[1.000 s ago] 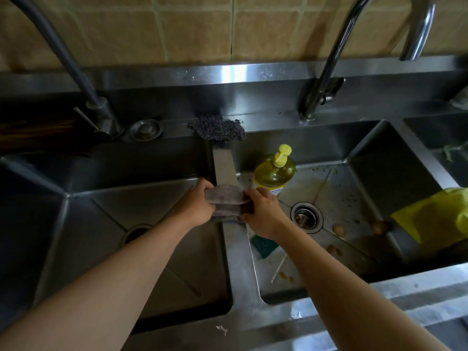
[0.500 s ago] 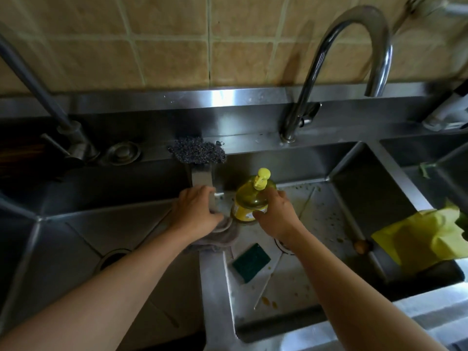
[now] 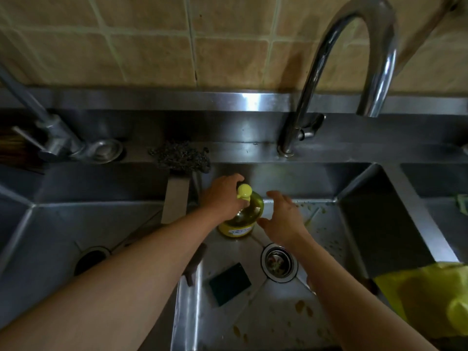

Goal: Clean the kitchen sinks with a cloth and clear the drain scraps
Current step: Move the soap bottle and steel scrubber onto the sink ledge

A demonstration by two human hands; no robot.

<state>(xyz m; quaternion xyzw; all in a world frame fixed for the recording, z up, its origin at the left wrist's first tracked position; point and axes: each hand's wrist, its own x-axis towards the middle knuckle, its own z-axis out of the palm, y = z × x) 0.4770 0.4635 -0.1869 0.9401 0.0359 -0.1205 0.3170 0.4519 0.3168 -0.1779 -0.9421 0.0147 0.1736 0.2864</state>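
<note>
**Inspector:** Report the hands.

**Operator:** My left hand (image 3: pixel 222 196) is in the middle sink (image 3: pixel 354 231), its fingers curled round the neck of the soap bottle (image 3: pixel 240 219) just under the yellow pump. My right hand (image 3: pixel 283 219) is just right of the bottle, fingers spread and relaxed, holding nothing; I cannot tell whether the thumb touches the bottle.

**Inspector:** The bottle?

**Operator:** Upright on the sink floor, near the back left corner.

**Inspector:** And the cloth?

**Operator:** The cloth (image 3: pixel 195 264) is draped over the divider between the left sink (image 3: pixel 50 224) and the middle one, mostly hidden under my left forearm.

**Inspector:** The drains?

**Operator:** The middle drain (image 3: pixel 278 263) sits below my right wrist, with scraps in its strainer. More scraps (image 3: pixel 304 307) are scattered over the floor. The left drain (image 3: pixel 91 259) is dark; I cannot make out its contents.

**Inspector:** Anything else?

**Operator:** A green sponge (image 3: pixel 229 283) lies flat near the middle drain. A steel scourer (image 3: pixel 181 157) sits on the back ledge, and a yellow bag (image 3: pixel 428 297) is at the right edge.
</note>
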